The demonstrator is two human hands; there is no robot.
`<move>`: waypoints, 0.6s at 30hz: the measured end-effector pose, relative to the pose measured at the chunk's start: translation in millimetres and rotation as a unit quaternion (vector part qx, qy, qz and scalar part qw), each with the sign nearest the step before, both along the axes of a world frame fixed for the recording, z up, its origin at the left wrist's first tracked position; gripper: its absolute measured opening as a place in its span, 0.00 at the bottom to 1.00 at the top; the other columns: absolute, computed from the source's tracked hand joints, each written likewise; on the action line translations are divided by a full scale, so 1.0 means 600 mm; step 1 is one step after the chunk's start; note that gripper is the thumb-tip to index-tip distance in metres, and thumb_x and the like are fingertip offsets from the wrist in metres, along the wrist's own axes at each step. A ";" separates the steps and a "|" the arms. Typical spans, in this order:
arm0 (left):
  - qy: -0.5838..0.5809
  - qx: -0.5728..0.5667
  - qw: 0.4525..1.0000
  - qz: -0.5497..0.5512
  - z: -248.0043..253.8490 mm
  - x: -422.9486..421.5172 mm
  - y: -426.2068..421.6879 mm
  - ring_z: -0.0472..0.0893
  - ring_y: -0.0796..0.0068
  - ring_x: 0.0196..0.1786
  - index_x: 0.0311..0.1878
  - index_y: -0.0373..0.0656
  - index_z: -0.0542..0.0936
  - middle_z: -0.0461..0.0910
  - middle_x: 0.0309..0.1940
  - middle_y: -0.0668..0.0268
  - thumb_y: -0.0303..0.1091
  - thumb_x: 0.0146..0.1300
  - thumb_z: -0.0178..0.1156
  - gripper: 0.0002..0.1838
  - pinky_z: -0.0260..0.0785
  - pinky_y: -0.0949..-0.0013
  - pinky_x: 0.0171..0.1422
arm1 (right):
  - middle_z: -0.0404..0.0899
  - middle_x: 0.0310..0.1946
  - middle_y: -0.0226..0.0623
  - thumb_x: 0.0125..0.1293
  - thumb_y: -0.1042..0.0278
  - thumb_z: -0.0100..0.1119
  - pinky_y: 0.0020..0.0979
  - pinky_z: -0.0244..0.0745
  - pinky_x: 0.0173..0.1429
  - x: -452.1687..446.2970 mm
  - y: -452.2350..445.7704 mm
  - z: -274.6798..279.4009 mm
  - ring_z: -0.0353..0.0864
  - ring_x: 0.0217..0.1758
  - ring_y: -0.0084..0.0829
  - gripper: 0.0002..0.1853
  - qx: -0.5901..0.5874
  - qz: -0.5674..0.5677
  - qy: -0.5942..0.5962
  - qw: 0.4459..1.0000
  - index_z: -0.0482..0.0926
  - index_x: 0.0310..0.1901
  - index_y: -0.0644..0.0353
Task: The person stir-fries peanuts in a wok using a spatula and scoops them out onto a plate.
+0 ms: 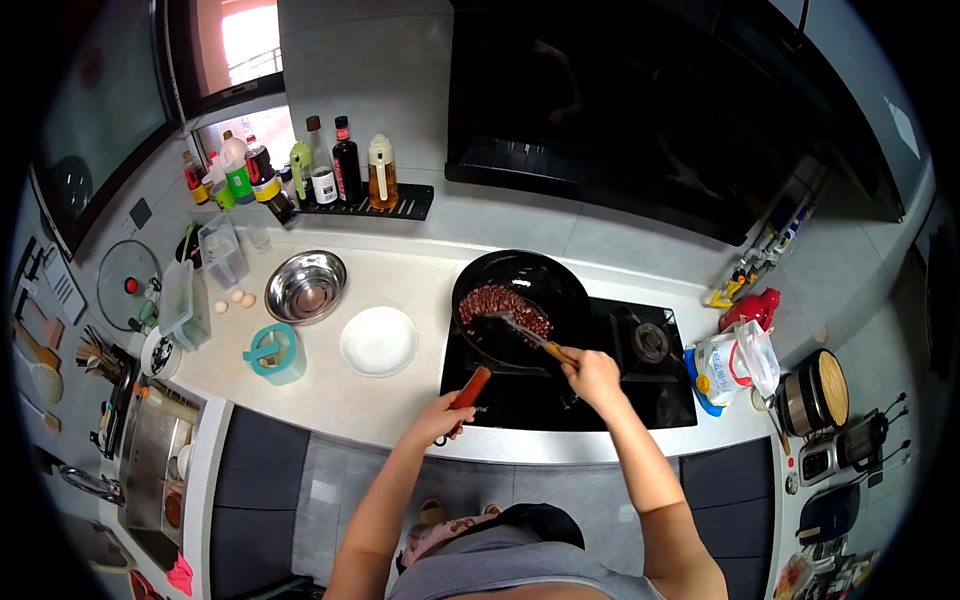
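Observation:
My left hand [440, 419] is closed around the reddish-brown handle of a black wok [566, 290] on the left side of the stove. In my right hand [595, 378] is the wooden handle of a spatula [540, 341], whose metal end reaches into the wok. Small reddish-brown pieces, which look like peanuts [497, 300], are gathered on the wok's left side around the spatula. Part of the spatula's blade is hidden among them. To the left of the wok, a white bowl [379, 341] stands on the counter.
A steel bowl [306, 287], a teal-lidded jug [275, 354] and several eggs [237, 297] are on the left counter. Sauce bottles [346, 160] line a black rack behind. Right of the black stove [650, 390] sits a white plastic bag [735, 360]. A dark range hood [600, 110] hangs above.

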State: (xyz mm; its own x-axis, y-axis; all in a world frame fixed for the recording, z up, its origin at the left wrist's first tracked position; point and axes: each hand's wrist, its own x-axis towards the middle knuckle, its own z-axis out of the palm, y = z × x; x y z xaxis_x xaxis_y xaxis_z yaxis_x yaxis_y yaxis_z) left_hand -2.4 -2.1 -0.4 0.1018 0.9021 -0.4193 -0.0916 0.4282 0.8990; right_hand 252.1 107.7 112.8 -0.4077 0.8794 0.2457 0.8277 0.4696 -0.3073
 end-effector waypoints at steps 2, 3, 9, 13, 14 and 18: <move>0.002 0.001 1.000 -0.001 0.000 -0.001 0.000 0.70 0.82 0.20 0.55 0.42 0.69 0.76 0.29 0.67 0.32 0.60 0.57 0.19 0.62 0.76 0.20 | 0.80 0.27 0.47 0.53 0.69 0.60 0.41 0.76 0.37 -0.024 0.025 -0.040 0.80 0.31 0.45 0.16 0.024 -0.023 -0.006 0.999 0.82 0.46 0.48; 0.003 0.001 1.000 -0.002 -0.002 -0.001 0.001 0.70 0.82 0.20 0.55 0.42 0.69 0.76 0.29 0.67 0.32 0.60 0.57 0.19 0.62 0.76 0.20 | 0.79 0.26 0.46 0.53 0.69 0.60 0.41 0.76 0.35 -0.026 0.037 -0.060 0.80 0.29 0.45 0.18 0.043 -0.038 -0.014 0.998 0.81 0.48 0.46; 0.003 -0.003 1.000 -0.003 -0.006 -0.001 0.003 0.70 0.82 0.19 0.55 0.42 0.69 0.75 0.28 0.68 0.33 0.60 0.57 0.19 0.63 0.76 0.20 | 0.75 0.23 0.39 0.52 0.69 0.60 0.40 0.74 0.28 0.053 0.023 -0.073 0.78 0.24 0.40 0.24 0.082 -0.098 -0.114 0.985 0.77 0.52 0.37; 0.015 -0.001 1.000 -0.016 -0.010 -0.004 0.004 0.71 0.82 0.20 0.56 0.43 0.69 0.76 0.28 0.68 0.33 0.61 0.57 0.20 0.63 0.76 0.20 | 0.78 0.24 0.40 0.50 0.69 0.61 0.39 0.75 0.32 0.132 -0.053 0.024 0.79 0.27 0.41 0.20 0.056 -0.075 -0.141 0.986 0.81 0.48 0.40; 0.015 -0.003 1.000 -0.015 -0.009 -0.003 0.005 0.71 0.82 0.20 0.56 0.43 0.69 0.76 0.29 0.68 0.33 0.61 0.57 0.20 0.63 0.76 0.20 | 0.79 0.25 0.40 0.50 0.69 0.61 0.38 0.75 0.34 0.142 -0.071 0.060 0.80 0.28 0.41 0.19 0.040 -0.062 -0.132 0.989 0.82 0.46 0.41; 0.009 -0.007 1.000 -0.014 -0.001 -0.002 0.003 0.71 0.82 0.20 0.57 0.43 0.68 0.76 0.30 0.67 0.33 0.61 0.57 0.21 0.63 0.76 0.20 | 0.81 0.28 0.41 0.51 0.67 0.62 0.40 0.75 0.36 0.154 -0.076 0.096 0.81 0.31 0.42 0.17 -0.042 -0.006 -0.112 0.993 0.82 0.45 0.43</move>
State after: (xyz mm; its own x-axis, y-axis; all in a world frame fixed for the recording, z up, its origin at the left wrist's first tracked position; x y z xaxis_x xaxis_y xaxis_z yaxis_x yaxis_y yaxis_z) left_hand -3.4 -0.1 -1.3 0.1200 0.8926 -0.4346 -0.0640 0.4438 0.8939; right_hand 344.4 62.3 170.5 -0.4328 0.8984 0.0749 0.8853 0.4392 -0.1528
